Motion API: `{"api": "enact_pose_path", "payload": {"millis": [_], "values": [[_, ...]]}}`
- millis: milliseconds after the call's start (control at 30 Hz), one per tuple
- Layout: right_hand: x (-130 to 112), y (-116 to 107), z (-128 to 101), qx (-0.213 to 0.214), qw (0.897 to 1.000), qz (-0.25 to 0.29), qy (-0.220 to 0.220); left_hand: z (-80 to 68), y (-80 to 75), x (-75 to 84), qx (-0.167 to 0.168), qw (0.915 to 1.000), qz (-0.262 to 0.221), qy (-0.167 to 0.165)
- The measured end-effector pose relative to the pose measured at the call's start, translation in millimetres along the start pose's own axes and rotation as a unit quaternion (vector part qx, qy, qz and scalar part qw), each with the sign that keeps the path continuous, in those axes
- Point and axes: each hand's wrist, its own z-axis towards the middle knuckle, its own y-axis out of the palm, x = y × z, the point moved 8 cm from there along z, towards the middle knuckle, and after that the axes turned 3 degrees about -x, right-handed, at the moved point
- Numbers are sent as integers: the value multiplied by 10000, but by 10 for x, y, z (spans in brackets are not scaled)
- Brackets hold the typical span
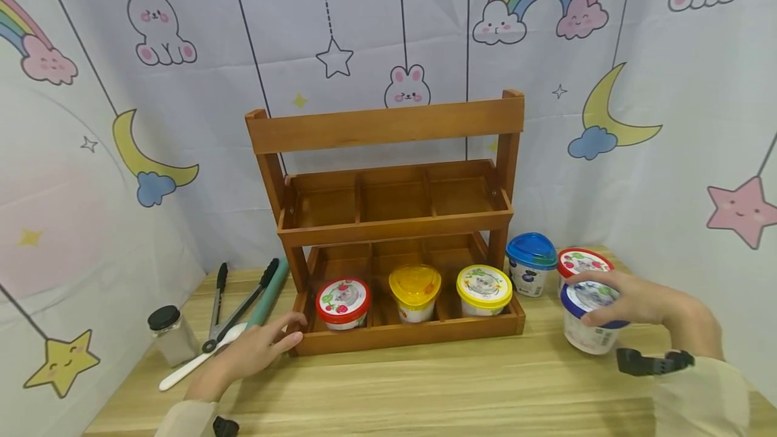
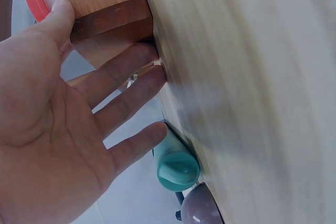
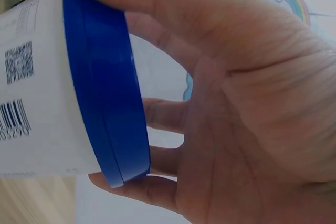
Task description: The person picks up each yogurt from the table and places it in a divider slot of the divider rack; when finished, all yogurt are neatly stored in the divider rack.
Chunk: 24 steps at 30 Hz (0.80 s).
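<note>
My right hand (image 1: 637, 299) grips a white tub with a dark blue lid (image 1: 590, 329) from above, thumb and fingers around the lid's rim. The right wrist view shows this blue lid (image 3: 107, 87) close up, with a barcode on the tub's wall. Whether its base touches the table cannot be told. My left hand (image 1: 255, 349) is at the left front corner of a two-tier brown wooden rack (image 1: 413, 339), fingers spread, thumb by the corner. On the rack's lower tier sit a red-lidded tub (image 1: 342, 302), a yellow triangular-lidded tub (image 1: 415, 288) and a round yellow-lidded tub (image 1: 484, 288).
Right of the rack stand a blue triangular-lidded tub (image 1: 531, 261) and another red-lidded tub (image 1: 583, 261), partly hidden. At left lie black-tipped tongs (image 1: 239, 312), a white spoon (image 1: 188, 369) and a teal cylindrical object (image 1: 267, 299), beside a black-capped jar (image 1: 173, 336). Patterned cloth hangs behind.
</note>
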Motion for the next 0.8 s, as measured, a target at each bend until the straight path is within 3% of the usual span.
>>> {"api": "enact_pose_path", "payload": {"millis": [500,800], "values": [[-405,-16,-16,288,9950,281,-912,-4,5,-4,-14,10000,-57,-21],[-582,-54,-18,577,9890,-107,-1361,-1,8,-24,-11,10000,-70,-40]]}}
